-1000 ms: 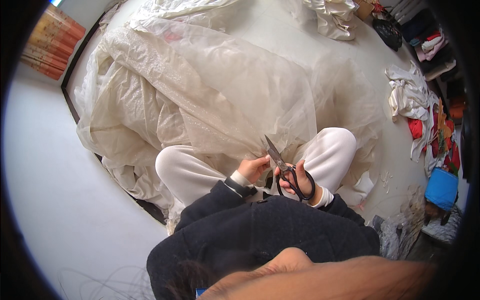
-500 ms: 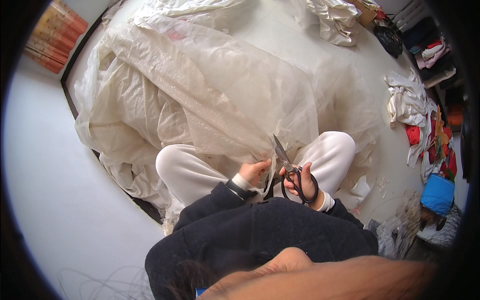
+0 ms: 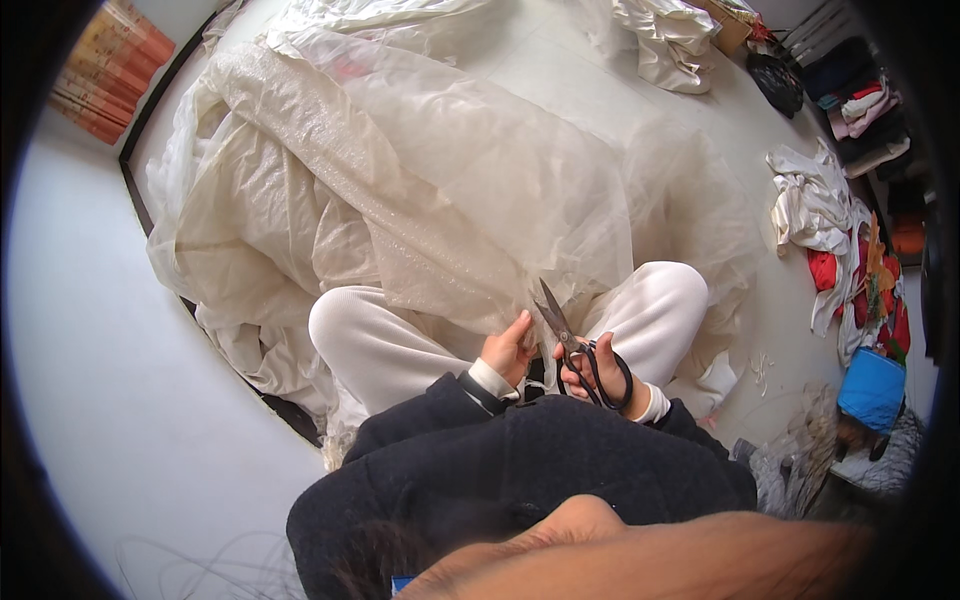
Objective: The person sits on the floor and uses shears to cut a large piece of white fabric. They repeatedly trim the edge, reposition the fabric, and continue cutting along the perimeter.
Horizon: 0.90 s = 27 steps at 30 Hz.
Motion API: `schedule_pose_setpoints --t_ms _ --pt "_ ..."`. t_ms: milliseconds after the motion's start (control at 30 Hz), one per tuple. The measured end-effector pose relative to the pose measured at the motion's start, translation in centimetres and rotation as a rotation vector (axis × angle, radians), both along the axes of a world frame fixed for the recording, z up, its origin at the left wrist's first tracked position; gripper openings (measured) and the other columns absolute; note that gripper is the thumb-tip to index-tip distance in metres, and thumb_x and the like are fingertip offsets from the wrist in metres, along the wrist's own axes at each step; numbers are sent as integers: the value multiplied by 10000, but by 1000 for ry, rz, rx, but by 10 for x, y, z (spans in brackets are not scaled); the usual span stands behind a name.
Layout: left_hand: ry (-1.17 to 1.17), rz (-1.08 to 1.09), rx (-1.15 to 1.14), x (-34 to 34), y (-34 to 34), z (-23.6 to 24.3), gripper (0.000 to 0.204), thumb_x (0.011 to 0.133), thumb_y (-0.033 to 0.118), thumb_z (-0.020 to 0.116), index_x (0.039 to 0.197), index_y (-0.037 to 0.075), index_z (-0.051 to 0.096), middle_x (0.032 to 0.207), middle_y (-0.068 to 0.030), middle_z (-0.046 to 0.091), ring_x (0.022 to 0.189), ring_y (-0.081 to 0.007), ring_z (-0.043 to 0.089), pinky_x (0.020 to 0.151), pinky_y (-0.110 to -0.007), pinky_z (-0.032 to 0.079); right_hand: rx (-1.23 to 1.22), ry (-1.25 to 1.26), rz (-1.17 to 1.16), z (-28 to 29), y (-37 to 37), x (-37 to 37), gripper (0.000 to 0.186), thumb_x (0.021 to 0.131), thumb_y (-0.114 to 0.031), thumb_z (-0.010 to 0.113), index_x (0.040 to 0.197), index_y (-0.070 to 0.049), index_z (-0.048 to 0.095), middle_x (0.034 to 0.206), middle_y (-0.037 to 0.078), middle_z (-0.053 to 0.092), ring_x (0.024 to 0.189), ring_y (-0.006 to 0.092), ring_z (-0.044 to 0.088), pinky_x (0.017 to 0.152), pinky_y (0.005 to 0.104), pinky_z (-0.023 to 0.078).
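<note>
A pale floor [image 3: 545, 60] extends beyond the person's hands, and the largest thing on it is a broad spread of sheer, cream-white fabric [image 3: 500, 190], which lies just in front of both hands and reaches far out past the left one. The dark coat [image 3: 520, 460] is on the near side of the hands; white trousers [image 3: 650, 315] show on either side of them, knees bent outward. Well off to the right of the hands is a heap of white and red cloth [image 3: 815, 215], with a blue container [image 3: 873, 390] beside it. The right hand [image 3: 602, 375] grips the black handles of scissors [image 3: 567, 340], whose blades point away toward the fabric. The left hand [image 3: 508, 350], fingers raised, is just beside the blades at the fabric's near edge; whether it pinches any cloth cannot be told.
</note>
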<state>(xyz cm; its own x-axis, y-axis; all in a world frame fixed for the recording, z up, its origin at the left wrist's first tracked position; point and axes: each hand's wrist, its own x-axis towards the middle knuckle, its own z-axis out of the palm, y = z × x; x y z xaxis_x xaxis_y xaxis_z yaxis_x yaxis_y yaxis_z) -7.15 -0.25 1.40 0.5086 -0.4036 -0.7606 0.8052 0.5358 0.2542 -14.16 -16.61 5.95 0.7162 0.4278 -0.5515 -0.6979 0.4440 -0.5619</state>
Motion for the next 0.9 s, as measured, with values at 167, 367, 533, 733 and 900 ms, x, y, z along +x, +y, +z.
schedule_pose_setpoints --t_ms 167,367,533,733,900 --pt "-174 -119 -43 -3 8 -19 106 890 205 601 874 101 597 767 51 550 688 -65 488 593 -261 351 25 -33 -2 -5 1 7 857 700 -827 292 1111 -94 462 668 1 448 502 80 390 479 195 353" --pt "-226 -164 -33 -8 2 -19 189 913 156 542 996 -6 594 954 -51 606 844 -160 570 735 -308 442 146 -16 -23 -5 0 19 885 682 -846 287 1090 -83 469 653 -3 437 503 82 389 464 193 347" --pt "-287 -211 -42 -3 7 -17 253 917 118 512 1097 -54 557 1069 -113 602 948 -226 582 832 -352 456 74 -82 1 -3 -2 23 884 690 -844 277 1074 -71 472 647 -6 431 487 67 375 430 177 319" --pt "-342 -243 -85 -4 10 -22 251 913 109 514 1104 -49 548 1051 -122 604 929 -231 594 813 -359 471 42 -120 -7 -2 -2 23 905 687 -849 263 1079 -61 475 634 -5 426 469 66 352 427 177 303" --pt "-287 -270 -96 -1 15 -22 238 887 96 560 1093 -24 559 1013 -94 613 886 -200 598 781 -342 476 147 -77 -4 -6 -3 27 897 693 -838 297 1089 -52 472 629 -4 421 477 78 358 452 193 323"
